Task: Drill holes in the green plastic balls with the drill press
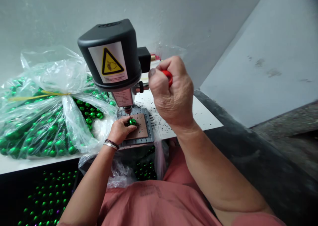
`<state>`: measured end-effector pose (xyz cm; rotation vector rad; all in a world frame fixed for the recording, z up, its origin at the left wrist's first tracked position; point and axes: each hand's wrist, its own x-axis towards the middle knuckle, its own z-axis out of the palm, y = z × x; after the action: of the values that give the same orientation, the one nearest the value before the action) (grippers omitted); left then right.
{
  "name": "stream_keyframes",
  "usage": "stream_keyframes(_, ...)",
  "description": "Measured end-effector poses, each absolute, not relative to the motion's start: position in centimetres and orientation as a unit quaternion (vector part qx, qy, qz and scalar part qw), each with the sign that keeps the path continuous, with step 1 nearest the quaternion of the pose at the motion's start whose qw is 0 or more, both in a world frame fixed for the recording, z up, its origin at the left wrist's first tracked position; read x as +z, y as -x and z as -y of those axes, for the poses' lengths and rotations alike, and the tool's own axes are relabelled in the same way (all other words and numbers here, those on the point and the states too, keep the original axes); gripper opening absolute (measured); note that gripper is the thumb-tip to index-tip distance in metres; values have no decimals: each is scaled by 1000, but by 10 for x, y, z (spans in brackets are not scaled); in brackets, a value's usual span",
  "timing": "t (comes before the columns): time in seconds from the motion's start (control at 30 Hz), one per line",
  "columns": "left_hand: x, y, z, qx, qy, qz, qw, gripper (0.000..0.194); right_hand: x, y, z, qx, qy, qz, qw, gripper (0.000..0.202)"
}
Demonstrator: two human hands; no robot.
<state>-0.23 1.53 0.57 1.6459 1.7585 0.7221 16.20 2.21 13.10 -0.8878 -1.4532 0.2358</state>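
A shiny green ball (132,122) rests on a brown board (140,122) under the bit of a black-topped drill press (109,57). My left hand (121,130) grips the ball between thumb and fingers, keeping it beneath the bit. The bit's tip reaches the ball's top; I cannot tell how deep it goes. Up on the right, my right hand (174,90) is wrapped round the press's red-ringed lever handle (168,77). Below the board lies the ridged grey base plate (151,133) of the press.
On the table's left, a large clear plastic bag (67,77) bulges with green balls, a yellow tie (41,96) around it. Dark shavings litter the white tabletop (203,118). Below stand a dark tray (15,193) with rows of green balls and another bag (146,169) of them.
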Motion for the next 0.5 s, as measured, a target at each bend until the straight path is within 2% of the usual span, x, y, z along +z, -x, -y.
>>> stream_keyframes(0.33, -1, 3, -15, 320, -622, -640, 318, 42, 97, -162, -7, 20, 386, 652, 652, 7)
stream_keyframes(0.5, 1, 1, -14, 332, -615, -644, 312, 41, 86, -161, -5, 14, 388, 648, 655, 4)
